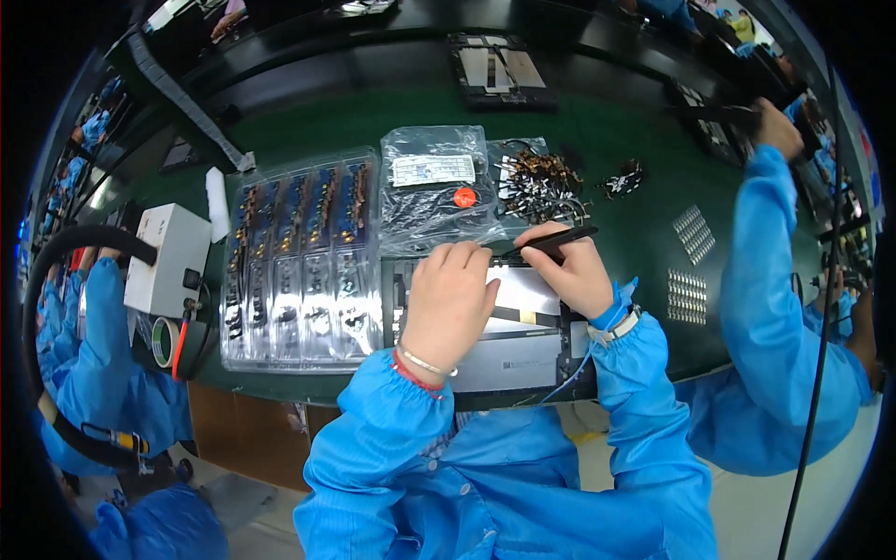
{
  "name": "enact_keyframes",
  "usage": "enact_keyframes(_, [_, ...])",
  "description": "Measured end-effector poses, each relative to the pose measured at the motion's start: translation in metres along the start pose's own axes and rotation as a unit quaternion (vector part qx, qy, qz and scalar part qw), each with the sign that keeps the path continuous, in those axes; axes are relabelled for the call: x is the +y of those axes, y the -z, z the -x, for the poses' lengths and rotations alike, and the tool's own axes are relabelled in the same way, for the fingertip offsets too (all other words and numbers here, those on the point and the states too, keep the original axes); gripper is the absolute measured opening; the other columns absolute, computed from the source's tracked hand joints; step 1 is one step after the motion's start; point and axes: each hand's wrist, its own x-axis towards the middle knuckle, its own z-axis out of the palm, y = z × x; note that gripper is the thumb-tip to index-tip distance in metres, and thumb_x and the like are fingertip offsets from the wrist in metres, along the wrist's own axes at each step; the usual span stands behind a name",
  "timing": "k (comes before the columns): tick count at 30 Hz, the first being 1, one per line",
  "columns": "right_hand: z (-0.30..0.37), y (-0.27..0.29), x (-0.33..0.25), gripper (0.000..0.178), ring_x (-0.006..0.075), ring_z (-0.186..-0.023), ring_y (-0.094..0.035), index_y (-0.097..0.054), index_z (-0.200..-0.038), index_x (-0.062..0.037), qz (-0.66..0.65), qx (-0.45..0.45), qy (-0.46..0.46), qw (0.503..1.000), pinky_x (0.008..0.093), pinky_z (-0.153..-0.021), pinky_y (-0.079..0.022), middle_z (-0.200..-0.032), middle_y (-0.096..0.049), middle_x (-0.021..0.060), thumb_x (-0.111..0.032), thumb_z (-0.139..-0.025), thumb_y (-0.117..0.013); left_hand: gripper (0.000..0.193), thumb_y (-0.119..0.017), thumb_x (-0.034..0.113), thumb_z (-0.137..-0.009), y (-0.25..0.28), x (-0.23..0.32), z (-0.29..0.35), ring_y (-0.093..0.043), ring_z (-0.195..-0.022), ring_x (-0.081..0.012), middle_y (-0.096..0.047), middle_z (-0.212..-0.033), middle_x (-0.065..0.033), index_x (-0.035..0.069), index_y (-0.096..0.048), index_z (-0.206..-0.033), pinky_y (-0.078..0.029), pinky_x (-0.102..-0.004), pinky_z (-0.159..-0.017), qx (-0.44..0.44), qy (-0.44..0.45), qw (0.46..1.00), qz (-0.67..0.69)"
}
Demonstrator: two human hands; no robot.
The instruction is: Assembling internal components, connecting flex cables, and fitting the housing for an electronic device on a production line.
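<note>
Closest to us, the blue coat fills the foreground, its two sleeves reaching up over the green table. And here's the centre of the action: a flat device, its silvery inside exposed, lies at the table's near edge, right in front of the coat. The left hand is over its left part, palm down, four fingers bunched together at the upper edge, thumb standing apart; whether those fingertips grip anything, I can't tell. Over to the right hand, at the device's upper right: thumb and fingers closed on a dark slim tool, slanting down to the left, its far end near the left fingertips. A pale band circles that wrist. Just left of the device sits a clear tray with columns of small parts; just beyond, a clear bag with a white label and an orange-red dot; beside that, a heap of small cable parts, with a smaller heap to its right. Out right, two batches of little silver pieces, and past them a co-worker's hand stretches across the table.
</note>
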Motion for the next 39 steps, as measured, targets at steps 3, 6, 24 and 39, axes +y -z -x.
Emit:
enact_keyframes(3, [-0.001, 0.004, -0.006, 0.015, 0.021, -0.073, -0.058, -0.06, -0.092, 0.0004, 0.031, -0.03, 0.006, 0.999, 0.0287, -0.064, -0.047, -0.085, -0.059, 0.0114, -0.005, -0.078, -0.058, 0.03, -0.063, 0.012, -0.071, 0.0, -0.002, 0.0, -0.051, -0.093, -0.0267, -0.056, -0.099, -0.0087, 0.002, -0.057, -0.098, -0.042, -0.0365, -0.079, -0.005, -0.008, 1.0, 0.005])
enact_keyframes(6, [-0.001, 0.004, -0.006, 0.014, 0.0249, -0.077, -0.058, -0.059, -0.091, 0.0003, 0.054, -0.041, 0.042, 0.997, 0.0301, -0.067, -0.047, -0.086, -0.057, 0.0123, -0.004, -0.078, -0.058, 0.032, -0.063, 0.012, -0.071, 0.001, 0.0, -0.001, -0.051, -0.094, -0.025, -0.055, -0.098, -0.0075, 0.003, -0.056, -0.101, -0.041, -0.0361, -0.078, -0.01, -0.008, 1.0, -0.001])
enact_keyframes(24, [0.002, 0.01, -0.006, 0.017, 0.0255, -0.077, -0.057, -0.059, -0.094, -0.0008, 0.048, -0.062, 0.029, 0.996, 0.0305, -0.068, -0.046, -0.086, -0.058, 0.0125, -0.004, -0.077, -0.058, 0.039, -0.06, 0.023, -0.076, -0.004, 0.019, 0.007, -0.051, -0.098, -0.0214, -0.056, -0.11, -0.0045, 0.005, -0.056, -0.11, -0.041, -0.035, -0.078, -0.034, 0.038, 0.99, -0.135])
enact_keyframes(39, [-0.002, 0.003, -0.01, 0.015, 0.0238, -0.075, -0.057, -0.059, -0.092, 0.0001, 0.028, -0.054, 0.072, 0.996, 0.028, -0.068, -0.046, -0.085, -0.057, 0.0125, 0.0, -0.077, -0.058, 0.035, -0.061, 0.017, -0.075, -0.001, 0.017, 0.011, -0.053, -0.098, -0.0235, -0.057, -0.109, -0.0072, 0.004, -0.058, -0.107, -0.042, -0.0355, -0.08, 0.015, 0.045, 0.994, -0.098])
